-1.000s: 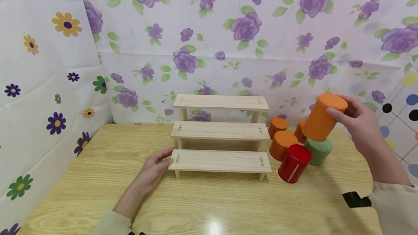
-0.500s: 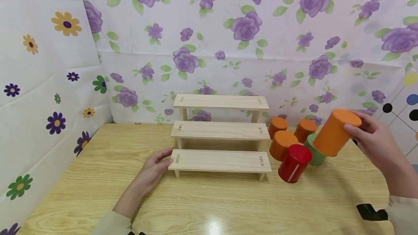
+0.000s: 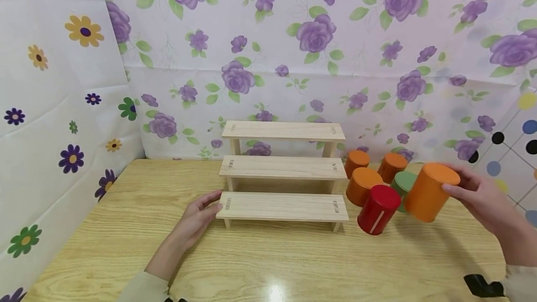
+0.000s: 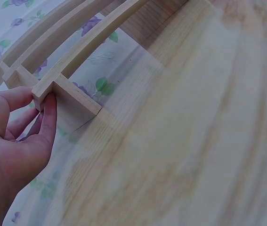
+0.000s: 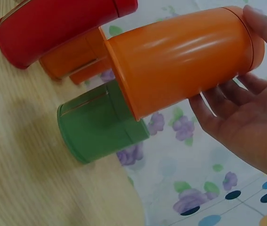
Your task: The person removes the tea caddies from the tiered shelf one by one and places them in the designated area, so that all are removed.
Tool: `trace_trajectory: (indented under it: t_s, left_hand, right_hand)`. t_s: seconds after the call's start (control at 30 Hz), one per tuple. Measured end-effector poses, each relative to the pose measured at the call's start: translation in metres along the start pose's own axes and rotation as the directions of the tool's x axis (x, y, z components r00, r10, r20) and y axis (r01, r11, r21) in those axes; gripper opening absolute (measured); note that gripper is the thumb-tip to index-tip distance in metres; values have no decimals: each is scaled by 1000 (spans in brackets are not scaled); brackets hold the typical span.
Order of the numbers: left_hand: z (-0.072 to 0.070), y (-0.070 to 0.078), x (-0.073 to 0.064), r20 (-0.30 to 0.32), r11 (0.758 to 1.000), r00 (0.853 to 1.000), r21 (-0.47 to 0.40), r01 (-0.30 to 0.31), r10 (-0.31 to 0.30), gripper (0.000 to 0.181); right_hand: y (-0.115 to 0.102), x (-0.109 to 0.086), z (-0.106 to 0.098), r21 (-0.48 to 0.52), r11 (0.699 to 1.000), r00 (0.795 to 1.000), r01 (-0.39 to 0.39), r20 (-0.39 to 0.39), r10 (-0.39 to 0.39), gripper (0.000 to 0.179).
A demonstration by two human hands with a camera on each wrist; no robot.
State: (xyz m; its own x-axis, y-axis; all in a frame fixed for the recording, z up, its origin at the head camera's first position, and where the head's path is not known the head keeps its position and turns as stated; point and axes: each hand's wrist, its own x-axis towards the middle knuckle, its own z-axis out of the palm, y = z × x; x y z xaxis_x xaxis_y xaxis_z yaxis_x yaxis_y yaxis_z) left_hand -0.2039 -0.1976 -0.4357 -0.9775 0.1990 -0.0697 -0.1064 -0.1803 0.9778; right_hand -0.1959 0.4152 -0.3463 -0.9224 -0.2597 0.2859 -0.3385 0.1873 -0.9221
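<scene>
In the head view, a three-step wooden display stand (image 3: 283,206) stands at the middle of the table. My left hand (image 3: 194,220) pinches the left end of its lowest board; the left wrist view shows thumb above and fingers (image 4: 50,115) under the board's corner. My right hand (image 3: 488,199) grips a tall orange canister (image 3: 429,195) near its lidded top. The canister is tilted, its base above the table at the right. Behind it a green canister (image 5: 98,125) is partly hidden in the head view. A red canister (image 3: 379,211) stands just left of these.
Three smaller orange canisters, a front one (image 3: 363,188) and two rear ones (image 3: 392,167), stand between the stand and the green canister. The wood-grain table (image 3: 268,260) meets a flowered cloth backdrop (image 3: 268,27) at its back edge. Another patterned cloth (image 3: 63,120) hangs at the left.
My right hand has carried the tall orange canister rightward and down, from above the green canister to its right front. My left hand and the stand have stayed still.
</scene>
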Motion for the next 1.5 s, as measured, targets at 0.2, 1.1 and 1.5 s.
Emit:
trace_trajectory:
  t_s: [0.2,1.1,1.5]
  left_hand:
    - [1,0,0,-12,1000,1000,-6,-4,4,56]
    - [1,-1,0,-11,1000,1000,-4,-7,7,56]
    - [1,-1,0,-12,1000,1000,-5,-13,13,55]
  right_hand:
    - [13,-8,-5,30,999,996,-20,87,17,51]
    - [53,-25,-26,157,983,978,-91,201,58,54]
    - [60,-27,-28,208,973,969,-102,243,49,57]
